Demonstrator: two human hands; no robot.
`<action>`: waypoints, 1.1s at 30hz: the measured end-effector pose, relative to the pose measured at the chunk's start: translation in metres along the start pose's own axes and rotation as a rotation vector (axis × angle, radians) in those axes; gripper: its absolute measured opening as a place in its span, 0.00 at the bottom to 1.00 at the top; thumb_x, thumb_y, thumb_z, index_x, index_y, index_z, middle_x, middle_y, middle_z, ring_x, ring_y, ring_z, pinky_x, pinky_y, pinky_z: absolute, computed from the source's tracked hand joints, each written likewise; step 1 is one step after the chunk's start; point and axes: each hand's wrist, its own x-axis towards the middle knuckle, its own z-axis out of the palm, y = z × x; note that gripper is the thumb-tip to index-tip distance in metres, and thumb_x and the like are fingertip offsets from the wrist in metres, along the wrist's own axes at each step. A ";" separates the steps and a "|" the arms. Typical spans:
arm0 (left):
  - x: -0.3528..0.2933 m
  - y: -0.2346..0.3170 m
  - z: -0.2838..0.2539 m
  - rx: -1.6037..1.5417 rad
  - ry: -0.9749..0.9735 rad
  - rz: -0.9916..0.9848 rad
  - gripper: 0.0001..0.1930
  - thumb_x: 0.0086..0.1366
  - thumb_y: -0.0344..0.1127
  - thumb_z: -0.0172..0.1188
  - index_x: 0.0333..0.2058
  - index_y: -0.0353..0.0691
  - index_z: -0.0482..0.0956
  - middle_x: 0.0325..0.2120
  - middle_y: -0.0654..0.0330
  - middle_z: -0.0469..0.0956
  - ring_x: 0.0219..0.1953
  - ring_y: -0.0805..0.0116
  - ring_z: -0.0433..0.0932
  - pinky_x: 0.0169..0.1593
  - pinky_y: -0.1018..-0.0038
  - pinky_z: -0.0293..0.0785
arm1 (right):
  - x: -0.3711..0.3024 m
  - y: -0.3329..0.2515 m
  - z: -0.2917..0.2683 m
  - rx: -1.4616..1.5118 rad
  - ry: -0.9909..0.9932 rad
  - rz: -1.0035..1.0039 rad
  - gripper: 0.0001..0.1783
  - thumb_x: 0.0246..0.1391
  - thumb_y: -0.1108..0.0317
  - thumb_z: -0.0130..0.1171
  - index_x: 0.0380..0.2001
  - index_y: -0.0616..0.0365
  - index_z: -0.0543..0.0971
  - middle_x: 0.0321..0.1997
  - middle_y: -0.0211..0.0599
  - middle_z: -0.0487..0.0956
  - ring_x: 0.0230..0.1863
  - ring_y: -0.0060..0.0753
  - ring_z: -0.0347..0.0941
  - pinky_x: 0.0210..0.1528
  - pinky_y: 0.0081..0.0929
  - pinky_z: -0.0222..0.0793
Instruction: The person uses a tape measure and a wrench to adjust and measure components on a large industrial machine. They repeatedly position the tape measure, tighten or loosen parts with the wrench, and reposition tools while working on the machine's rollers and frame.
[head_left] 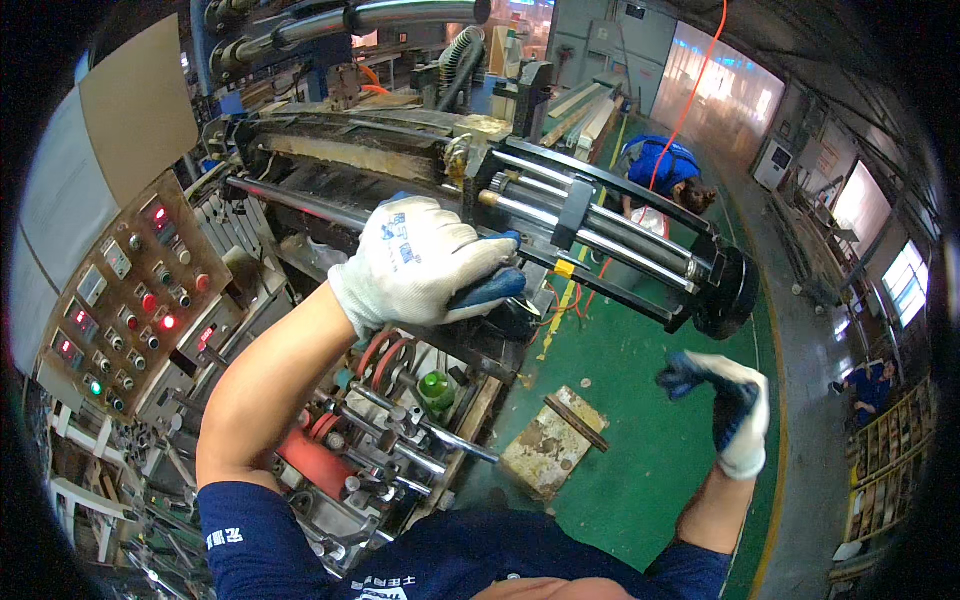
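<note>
My left hand [430, 262], in a white knit glove with blue-coated fingers, is at the near end of a long machine. Its fingers are curled and pressed together, and whatever they grip is hidden. Just beyond it is a frame of shiny steel rods [600, 235] with a black round end wheel [727, 293]. A dark metal part [512, 322] shows right under my fingertips. My right hand [722, 398], gloved the same way, hangs in the air over the green floor. Its fingers reach leftward, bent and apart from the palm, with nothing in them.
A control panel [135, 300] with lit buttons stands at the left. Below the machine lie metal shafts [400, 440], a red cylinder [312, 458] and a green bottle [436, 390]. A stained board [553, 443] lies on the floor. Beyond the rods, a person in blue [665, 165] bends down.
</note>
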 end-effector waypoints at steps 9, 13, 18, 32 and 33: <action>-0.001 0.003 0.000 0.013 -0.063 -0.027 0.19 0.60 0.52 0.65 0.43 0.47 0.83 0.19 0.62 0.76 0.22 0.59 0.77 0.27 0.64 0.71 | 0.025 0.013 0.013 0.580 0.258 0.326 0.41 0.72 0.35 0.32 0.74 0.55 0.60 0.66 0.47 0.74 0.59 0.48 0.76 0.53 0.42 0.80; -0.003 0.005 0.000 0.030 -0.041 -0.032 0.18 0.60 0.54 0.67 0.41 0.48 0.83 0.19 0.63 0.76 0.22 0.60 0.78 0.27 0.64 0.72 | 0.036 0.004 0.028 0.443 0.302 0.322 0.37 0.73 0.39 0.39 0.76 0.44 0.57 0.72 0.36 0.69 0.60 0.44 0.75 0.53 0.39 0.80; -0.001 0.005 0.005 0.050 0.004 0.004 0.17 0.60 0.54 0.66 0.40 0.49 0.83 0.19 0.64 0.76 0.21 0.63 0.77 0.27 0.65 0.72 | 0.068 0.054 -0.019 0.826 0.114 0.253 0.33 0.73 0.40 0.39 0.73 0.44 0.65 0.68 0.39 0.74 0.60 0.45 0.76 0.63 0.45 0.73; 0.012 0.028 -0.019 0.102 0.202 0.037 0.13 0.59 0.44 0.64 0.42 0.49 0.83 0.16 0.69 0.71 0.18 0.69 0.74 0.21 0.69 0.66 | 0.036 -0.051 0.102 -0.292 -0.080 -0.058 0.54 0.37 0.59 0.61 0.70 0.73 0.63 0.68 0.60 0.70 0.68 0.54 0.68 0.75 0.43 0.55; 0.023 0.035 -0.024 0.072 0.271 0.088 0.14 0.58 0.43 0.64 0.42 0.49 0.83 0.16 0.69 0.71 0.17 0.69 0.73 0.20 0.69 0.65 | 0.036 -0.035 0.106 -0.300 -0.114 -0.064 0.54 0.39 0.59 0.62 0.71 0.72 0.60 0.68 0.58 0.70 0.68 0.52 0.68 0.75 0.42 0.55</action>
